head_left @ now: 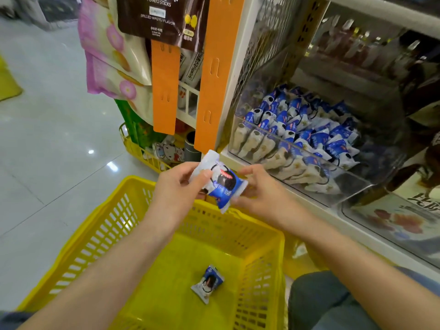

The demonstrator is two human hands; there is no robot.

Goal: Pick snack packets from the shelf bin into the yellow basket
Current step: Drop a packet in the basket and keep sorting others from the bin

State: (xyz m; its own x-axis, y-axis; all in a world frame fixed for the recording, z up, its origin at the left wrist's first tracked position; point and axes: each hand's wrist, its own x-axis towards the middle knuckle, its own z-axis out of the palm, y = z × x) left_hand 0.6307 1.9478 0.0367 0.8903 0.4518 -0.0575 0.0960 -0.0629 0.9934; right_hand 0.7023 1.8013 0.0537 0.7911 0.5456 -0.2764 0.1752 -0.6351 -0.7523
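You hold one blue-and-white snack packet [220, 182] between both hands, just above the far rim of the yellow basket [100, 234]. Your left hand [181, 184] pinches its white end, thumb on top, with the other fingers curled beneath and mostly hidden by the wrapper. Your right hand [257, 186] grips the blue end; its fingertips are tucked behind the packet, so how many touch it cannot be told. A second packet [208, 283] lies alone on the basket floor, near the right wall. The clear shelf bin [352, 186] to your right is heaped with more packets [309, 129], blurred through its wall and darker toward the back. The print on the held packet is too soft to read. Your forearms run out of the bottom edge, and a knee [321, 298] in grey cloth is cut off beside the basket. Orange strips [214, 75] hang left of the bin, hiding part of the goods behind them.
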